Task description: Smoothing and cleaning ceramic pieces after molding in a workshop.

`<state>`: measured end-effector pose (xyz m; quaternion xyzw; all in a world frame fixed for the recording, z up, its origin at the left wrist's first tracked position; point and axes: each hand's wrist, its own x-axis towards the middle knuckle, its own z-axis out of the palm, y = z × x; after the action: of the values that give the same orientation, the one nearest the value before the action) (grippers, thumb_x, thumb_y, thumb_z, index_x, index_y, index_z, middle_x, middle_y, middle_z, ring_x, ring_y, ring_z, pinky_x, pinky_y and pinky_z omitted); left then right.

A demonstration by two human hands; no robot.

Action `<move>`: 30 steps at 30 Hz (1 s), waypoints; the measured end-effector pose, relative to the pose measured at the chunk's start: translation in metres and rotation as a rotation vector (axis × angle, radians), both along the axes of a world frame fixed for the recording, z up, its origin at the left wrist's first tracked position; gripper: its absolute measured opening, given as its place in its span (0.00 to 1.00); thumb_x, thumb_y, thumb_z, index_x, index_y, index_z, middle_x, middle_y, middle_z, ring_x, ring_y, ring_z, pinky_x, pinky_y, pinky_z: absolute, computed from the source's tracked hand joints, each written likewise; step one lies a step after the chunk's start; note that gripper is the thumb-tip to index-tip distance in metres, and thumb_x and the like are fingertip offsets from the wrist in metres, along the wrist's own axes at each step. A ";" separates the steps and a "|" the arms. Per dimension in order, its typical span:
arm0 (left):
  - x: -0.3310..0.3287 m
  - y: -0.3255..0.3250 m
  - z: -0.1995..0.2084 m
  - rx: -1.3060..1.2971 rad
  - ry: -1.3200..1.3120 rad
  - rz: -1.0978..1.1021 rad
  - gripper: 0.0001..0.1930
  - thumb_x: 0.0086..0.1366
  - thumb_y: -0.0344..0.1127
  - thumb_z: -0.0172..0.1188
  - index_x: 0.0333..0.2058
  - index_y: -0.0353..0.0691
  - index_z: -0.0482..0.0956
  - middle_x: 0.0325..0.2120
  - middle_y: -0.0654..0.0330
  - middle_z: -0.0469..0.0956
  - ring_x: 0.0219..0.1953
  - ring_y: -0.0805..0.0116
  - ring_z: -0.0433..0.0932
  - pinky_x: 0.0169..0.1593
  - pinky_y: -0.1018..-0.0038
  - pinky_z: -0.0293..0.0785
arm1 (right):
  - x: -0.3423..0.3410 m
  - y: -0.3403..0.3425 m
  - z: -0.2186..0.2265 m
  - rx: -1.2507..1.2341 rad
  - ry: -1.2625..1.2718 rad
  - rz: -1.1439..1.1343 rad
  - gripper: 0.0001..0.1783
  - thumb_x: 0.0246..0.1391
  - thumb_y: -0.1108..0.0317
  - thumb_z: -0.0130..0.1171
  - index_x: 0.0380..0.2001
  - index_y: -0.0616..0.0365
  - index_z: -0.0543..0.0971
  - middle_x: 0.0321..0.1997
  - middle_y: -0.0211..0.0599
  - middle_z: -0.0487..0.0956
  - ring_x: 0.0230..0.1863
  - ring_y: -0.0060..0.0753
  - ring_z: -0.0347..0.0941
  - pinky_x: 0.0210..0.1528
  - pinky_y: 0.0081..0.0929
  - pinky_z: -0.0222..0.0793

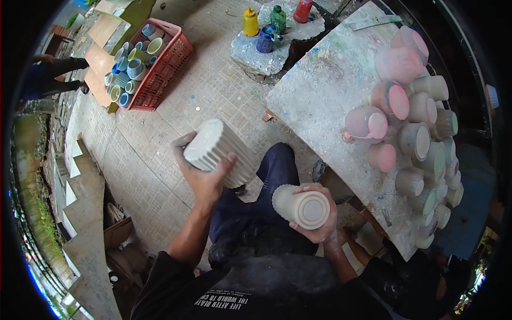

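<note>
My left hand [204, 180] is wrapped round a large off-white fluted pot [226, 152], thumb on its ribbed side and fingers over the far edge. The pot tilts, with one flat end facing up and to the left. Lower and to the right, my right hand [326, 220] grips a smaller off-white pot [308, 209]. Its round end, marked by concentric rings, faces up toward me, while a scalloped rim shows at its far left. Both pots are held above my lap, apart from each other. What is inside either pot is hidden.
Pots with pink, green and white ends [415, 141] crowd the right of a dusty table [341, 80]. Yellow, green, red and blue bottles [265, 40] stand on a slab ahead. A red crate [160, 80] holds several cups. Another person's forearm [356, 248] shows at lower right.
</note>
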<state>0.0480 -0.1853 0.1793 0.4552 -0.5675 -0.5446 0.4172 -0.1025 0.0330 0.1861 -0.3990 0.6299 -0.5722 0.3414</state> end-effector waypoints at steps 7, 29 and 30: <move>-0.017 0.014 0.133 1.292 0.813 0.118 0.32 0.63 0.57 0.51 0.51 0.31 0.70 0.44 0.43 0.73 0.48 0.45 0.73 0.53 0.52 0.74 | -0.022 -0.002 0.155 -0.070 0.013 -0.386 0.49 0.42 0.66 0.69 0.63 0.62 0.51 0.52 0.50 0.70 0.50 0.42 0.72 0.54 0.40 0.69; -0.159 0.087 0.253 1.515 0.683 -0.265 0.26 0.67 0.56 0.50 0.51 0.38 0.73 0.45 0.50 0.75 0.49 0.51 0.73 0.58 0.52 0.71 | -0.130 0.160 0.211 0.042 0.261 -0.955 0.43 0.40 0.81 0.70 0.58 0.64 0.59 0.56 0.49 0.69 0.58 0.42 0.69 0.62 0.39 0.65; -0.163 0.089 0.253 1.487 0.624 -0.262 0.28 0.67 0.56 0.50 0.51 0.36 0.72 0.45 0.49 0.75 0.49 0.50 0.73 0.58 0.53 0.71 | -0.134 0.165 0.210 0.054 0.270 -0.965 0.43 0.40 0.81 0.70 0.58 0.64 0.59 0.56 0.49 0.69 0.58 0.42 0.69 0.62 0.39 0.65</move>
<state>-0.1151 -0.0962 0.4325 0.3706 0.0358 -0.9248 0.0780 -0.2360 0.1977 0.3960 -0.1234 0.7959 -0.5916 -0.0364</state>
